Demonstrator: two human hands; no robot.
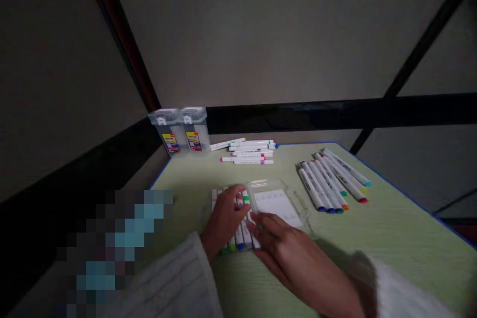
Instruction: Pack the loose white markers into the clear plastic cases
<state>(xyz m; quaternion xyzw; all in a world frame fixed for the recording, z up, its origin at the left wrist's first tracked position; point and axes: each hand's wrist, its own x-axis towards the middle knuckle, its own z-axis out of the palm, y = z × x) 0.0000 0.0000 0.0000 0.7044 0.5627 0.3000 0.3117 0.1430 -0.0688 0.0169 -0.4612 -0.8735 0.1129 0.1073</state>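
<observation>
Several white markers [239, 233] with coloured ends lie side by side in a clear plastic case in the middle of the table. My left hand [225, 216] rests over them, thumb and forefinger apart, and hides part of the row. At the row's right edge, my right hand [288, 248] has its fingers closed on a white marker [256, 241], mostly covered by the fingertips. Beside the row lies the clear case lid [264, 185], opened to the right, with a white paper card [278, 206] on it.
Two clear boxes [196, 134] with yellow labels stand at the back left of the pale green table [376, 238]. A loose pile of markers [249, 149] lies beside them. More markers [328, 184] lie slanted at the right. A panelled wall rises behind the table.
</observation>
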